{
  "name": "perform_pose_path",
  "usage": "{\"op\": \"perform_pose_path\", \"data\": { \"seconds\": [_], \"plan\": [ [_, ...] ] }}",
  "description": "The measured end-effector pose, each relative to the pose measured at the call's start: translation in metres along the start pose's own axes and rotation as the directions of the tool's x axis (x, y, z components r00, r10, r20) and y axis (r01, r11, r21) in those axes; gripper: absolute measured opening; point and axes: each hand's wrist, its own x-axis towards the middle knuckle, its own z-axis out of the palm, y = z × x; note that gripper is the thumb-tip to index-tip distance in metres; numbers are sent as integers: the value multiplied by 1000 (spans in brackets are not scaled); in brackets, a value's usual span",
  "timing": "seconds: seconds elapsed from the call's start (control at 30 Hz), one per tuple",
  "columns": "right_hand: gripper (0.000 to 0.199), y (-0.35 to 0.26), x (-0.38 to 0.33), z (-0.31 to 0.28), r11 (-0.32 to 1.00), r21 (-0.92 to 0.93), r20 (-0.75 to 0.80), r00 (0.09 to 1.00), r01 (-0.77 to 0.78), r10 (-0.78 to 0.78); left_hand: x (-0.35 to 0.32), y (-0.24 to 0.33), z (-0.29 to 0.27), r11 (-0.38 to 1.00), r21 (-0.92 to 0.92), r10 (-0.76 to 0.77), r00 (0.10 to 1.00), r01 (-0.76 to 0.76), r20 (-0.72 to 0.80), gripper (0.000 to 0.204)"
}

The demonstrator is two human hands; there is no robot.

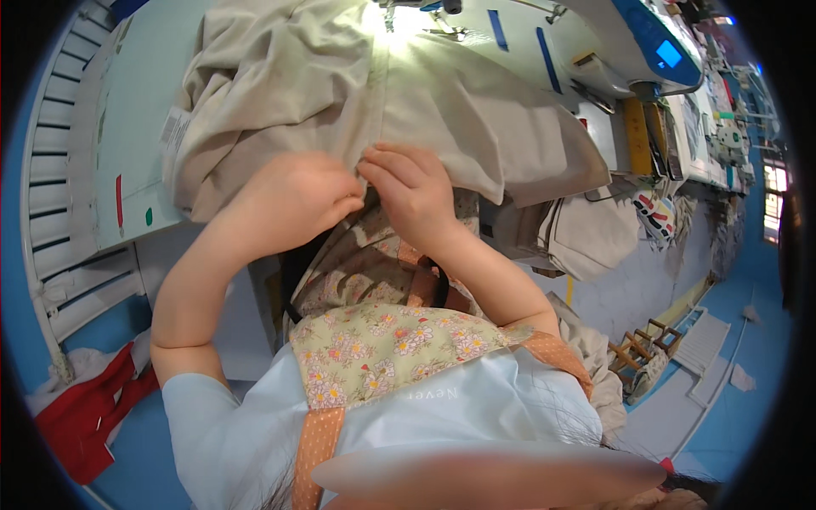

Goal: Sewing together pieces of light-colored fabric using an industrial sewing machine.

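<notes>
A beige garment lies in loose folds over the sewing table, with a seam running down its middle from beneath the machine's bright lamp. At the near end of that seam my left hand is closed, its fingertips pinching the cloth. Right beside it, my right hand grips the same edge between thumb and fingers, and the two sets of fingertips almost meet. The sewing machine stands at the back, its needle area washed out by glare. A white label sticks out at the garment's left side.
Snips lie on the table to the right. More beige cloth hangs below the table edge there. A white slatted rack flanks the table's left side, with red cloth low beside it. Wooden stools stand on the right.
</notes>
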Motion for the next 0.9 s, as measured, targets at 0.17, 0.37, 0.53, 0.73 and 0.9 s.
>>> {"op": "perform_pose_path", "data": {
  "seconds": [0.17,0.37,0.53,0.73,0.9],
  "plan": [
    [31,-1,0,-5,1000,-13,46,999,-4,4,105,-5,2,992,0,124,984,-125,-127,21],
    [35,-8,2,1,1000,7,14,1000,0,0,240,-5,44,989,133,-68,998,65,14,36],
    [39,-2,2,-1,998,59,43,999,-35,33,287,-5,62,978,210,11,1000,-15,18,26],
    [32,0,9,-12,998,61,94,995,-21,15,304,-26,65,968,16,-239,945,249,-222,24],
    [25,15,8,-23,995,102,101,995,-15,4,252,-27,63,967,-248,-133,936,51,-327,27]
  ]
}}
